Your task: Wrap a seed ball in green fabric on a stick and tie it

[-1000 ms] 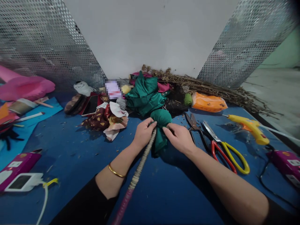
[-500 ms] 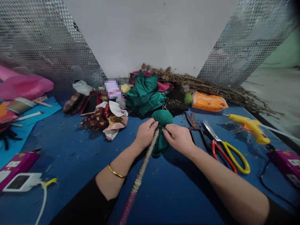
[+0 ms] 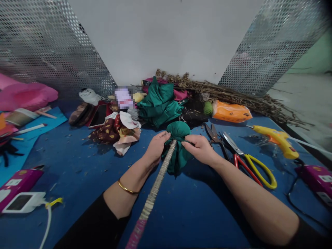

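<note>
Left grip [image 3: 156,147] and right grip [image 3: 201,148] both pinched closed on 1 green bundle [image 3: 178,129], 1 stick [image 3: 161,174] between.

A craft workshop, by the look of its crowded blue worktable [image 3: 90,193], which stands against a plain pale panel [image 3: 168,38] flanked by perforated metal screens [image 3: 41,45]. On the right, a yellow hot-glue gun [image 3: 275,137] lies near red-and-yellow-handled scissors [image 3: 240,152] and dark-bladed shears [image 3: 216,139]. Along the back, craft materials pile up: crumpled green cloth [image 3: 158,105], a small ball of green yarn [image 3: 208,108] and a long bundle of dried stems [image 3: 228,91]. Patterned fabric scraps [image 3: 107,132] and a bright blue sheet [image 3: 50,122] lie on the left, while a cord-wrapped stick [image 3: 157,183] meets a gathered green fabric bundle [image 3: 178,129] at center.
</note>
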`<state>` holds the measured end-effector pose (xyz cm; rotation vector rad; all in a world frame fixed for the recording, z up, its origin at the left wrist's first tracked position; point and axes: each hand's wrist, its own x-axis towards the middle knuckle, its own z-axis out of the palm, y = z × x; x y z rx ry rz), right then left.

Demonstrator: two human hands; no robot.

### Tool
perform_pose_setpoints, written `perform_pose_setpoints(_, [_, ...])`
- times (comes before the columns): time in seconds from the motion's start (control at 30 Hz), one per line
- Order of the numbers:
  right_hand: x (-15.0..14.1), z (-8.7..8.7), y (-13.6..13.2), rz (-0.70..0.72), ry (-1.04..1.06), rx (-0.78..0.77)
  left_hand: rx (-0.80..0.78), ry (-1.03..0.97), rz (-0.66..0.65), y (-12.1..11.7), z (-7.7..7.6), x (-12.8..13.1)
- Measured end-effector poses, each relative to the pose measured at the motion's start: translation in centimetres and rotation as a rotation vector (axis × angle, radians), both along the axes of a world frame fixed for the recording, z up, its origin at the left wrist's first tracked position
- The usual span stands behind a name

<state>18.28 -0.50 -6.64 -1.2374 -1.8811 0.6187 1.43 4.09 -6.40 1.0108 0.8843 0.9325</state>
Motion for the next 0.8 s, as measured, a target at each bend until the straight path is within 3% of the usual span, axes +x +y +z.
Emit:
perform_pose_setpoints(0.3, [-0.06,0.15,-0.19,0.043,0.317,-0.263,-0.134,-0.158,0.09,0.56,-0.57,-0.21])
perform_pose_setpoints(0.6, [-0.18,-0.44,-0.49,0.052,0.589,-0.467,-0.183,-0.199,0.06,0.49,-0.41,-0.39])
perform_pose_setpoints(0.7, [-0.21,-0.6,-0.45,0.057,0.628,-0.499,-0.18,-0.181,0.093,0.47,-0.41,-0.33])
perform_pose_setpoints(0.8, [-0.33,-0.49,-0.34,0.03,0.538,-0.457,-0.13,-0.133,0.051,0.24,-0.19,-0.23])
